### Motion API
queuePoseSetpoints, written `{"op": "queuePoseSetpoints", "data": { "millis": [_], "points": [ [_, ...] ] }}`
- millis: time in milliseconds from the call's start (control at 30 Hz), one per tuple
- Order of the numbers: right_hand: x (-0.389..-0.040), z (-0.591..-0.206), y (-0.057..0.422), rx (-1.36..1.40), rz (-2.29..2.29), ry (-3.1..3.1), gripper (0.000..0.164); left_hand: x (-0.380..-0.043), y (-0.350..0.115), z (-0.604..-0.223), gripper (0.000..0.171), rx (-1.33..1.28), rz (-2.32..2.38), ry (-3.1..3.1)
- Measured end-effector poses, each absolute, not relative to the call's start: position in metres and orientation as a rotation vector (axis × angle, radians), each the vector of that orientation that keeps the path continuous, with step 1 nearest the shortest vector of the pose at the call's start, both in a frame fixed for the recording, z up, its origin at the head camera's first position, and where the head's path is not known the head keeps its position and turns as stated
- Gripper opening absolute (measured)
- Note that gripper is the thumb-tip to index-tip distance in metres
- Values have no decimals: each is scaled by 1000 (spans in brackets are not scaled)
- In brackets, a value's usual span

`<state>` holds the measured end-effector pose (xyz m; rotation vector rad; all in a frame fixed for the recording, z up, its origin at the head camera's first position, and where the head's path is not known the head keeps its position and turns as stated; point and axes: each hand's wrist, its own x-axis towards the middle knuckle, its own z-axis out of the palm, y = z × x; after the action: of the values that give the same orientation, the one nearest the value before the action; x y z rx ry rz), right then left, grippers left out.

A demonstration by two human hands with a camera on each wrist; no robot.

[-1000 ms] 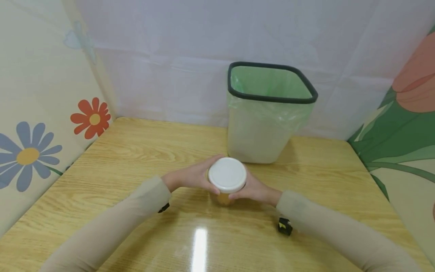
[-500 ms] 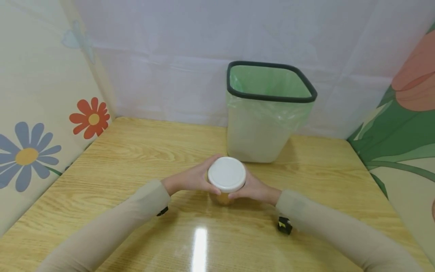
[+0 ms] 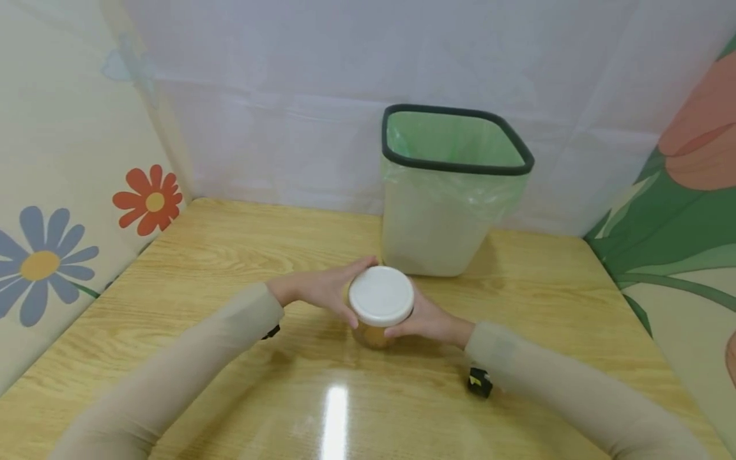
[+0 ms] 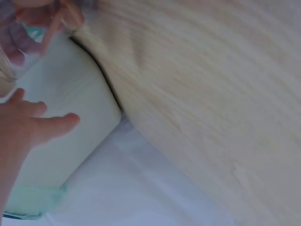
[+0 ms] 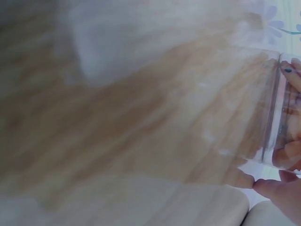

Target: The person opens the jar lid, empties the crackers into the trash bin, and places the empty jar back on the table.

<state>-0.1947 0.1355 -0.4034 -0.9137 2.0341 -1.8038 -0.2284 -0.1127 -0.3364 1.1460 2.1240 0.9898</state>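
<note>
A clear jar (image 3: 372, 336) with a white lid (image 3: 381, 295) stands upright on the table, between my two hands. My right hand (image 3: 430, 319) grips its right side, thumb at the front below the lid. On the other side my left hand (image 3: 323, 289) lies close to the jar with its thumb and fingers spread. The left wrist view shows the left hand (image 4: 23, 127) with fairly straight fingers, beside the clear jar (image 4: 28, 61). In the right wrist view the jar (image 5: 254, 108) is partly cut off, above the right hand (image 5: 284, 195). Whatever it contains cannot be made out.
A pale waste bin (image 3: 437, 220) with a dark rim and green liner stands just behind the jar. The wooden table (image 3: 253, 255) meets a white cloth (image 3: 276, 115) at the back. Flower-patterned panels (image 3: 52, 160) border the sides.
My left hand has loosened, its thumb drawing left and its fingers spreading away from the jar. The right hand keeps its hold. The view has shifted slightly.
</note>
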Motion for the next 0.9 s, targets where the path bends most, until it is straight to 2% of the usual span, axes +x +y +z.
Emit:
{"op": "queuePoseSetpoints", "data": {
  "millis": [233,500,733,900],
  "points": [
    [-196,-404,136,-892,-1802,2014,114,-247,-110,-325,140,1252,921,2025],
    [-195,-404,136,-858,-1774,2049,114,-254,-101,-322,142,1319,716,2066],
    [-192,-404,136,-842,-1774,2080,116,-253,-101,-326,132,1301,749,2048],
    [-194,-405,135,-891,-1785,2073,126,-252,-102,-330,129,1332,838,2024]
  ]
}}
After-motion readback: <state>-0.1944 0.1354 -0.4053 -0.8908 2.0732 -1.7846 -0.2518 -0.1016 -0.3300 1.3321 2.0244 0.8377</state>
